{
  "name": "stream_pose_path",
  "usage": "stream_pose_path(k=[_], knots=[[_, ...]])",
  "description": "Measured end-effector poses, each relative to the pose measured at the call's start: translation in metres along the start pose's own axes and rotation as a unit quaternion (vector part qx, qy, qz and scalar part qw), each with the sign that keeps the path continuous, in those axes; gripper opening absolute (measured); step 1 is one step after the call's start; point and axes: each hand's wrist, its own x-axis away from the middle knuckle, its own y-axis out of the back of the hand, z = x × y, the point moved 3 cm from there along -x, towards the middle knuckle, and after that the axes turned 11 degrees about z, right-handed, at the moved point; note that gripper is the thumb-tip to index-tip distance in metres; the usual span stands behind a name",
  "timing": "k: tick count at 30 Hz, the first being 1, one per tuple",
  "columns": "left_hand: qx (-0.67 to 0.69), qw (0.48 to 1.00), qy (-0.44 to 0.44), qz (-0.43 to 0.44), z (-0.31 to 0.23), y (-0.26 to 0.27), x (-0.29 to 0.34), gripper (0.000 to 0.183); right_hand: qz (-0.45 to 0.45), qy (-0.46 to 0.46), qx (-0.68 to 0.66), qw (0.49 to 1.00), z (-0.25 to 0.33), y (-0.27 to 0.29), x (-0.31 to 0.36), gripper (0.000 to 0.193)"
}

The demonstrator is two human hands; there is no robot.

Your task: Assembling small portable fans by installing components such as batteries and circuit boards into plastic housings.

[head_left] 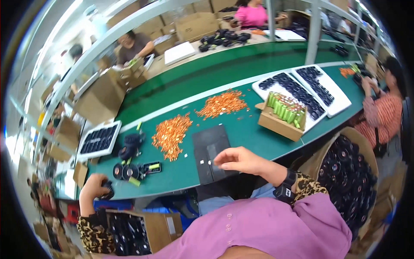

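Observation:
My left hand (91, 188), at the left front edge of the green bench, is closed round a small round black part (108, 189). Below it stands a cardboard box of black parts (129, 233). My right hand (243, 160) hovers over a dark flat mat (205, 149), fingers loosely bent and thumb a little apart, with nothing visible in them. Small white bits (202, 162) lie on the mat by its fingertips. Between the hands sit black round fan-like parts (128, 172), a black housing with a green cell (153, 167) and a loose green cell (134, 181).
Two heaps of small orange pieces (172, 134) (222, 103) lie mid-bench. A carton of green cells (280, 125) rests on white trays of black parts (317, 113). A large carton of black round parts (347, 181) stands at right. A co-worker in a striped top (381, 116) sits beyond.

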Motion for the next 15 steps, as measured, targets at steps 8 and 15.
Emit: stream_pose_path(k=[8, 15], knots=[[-0.112, 0.972, 0.206, 0.013, 0.151, -0.092, -0.131, 0.033, -0.288, -0.014, 0.168, 0.943, 0.043, 0.054, 0.122, 0.02], [-0.184, 0.963, 0.163, -0.111, 0.128, -0.084, -0.167, 0.033, -0.528, 0.021, 0.335, 0.78, 0.088, 0.123, 0.223, 0.017]])
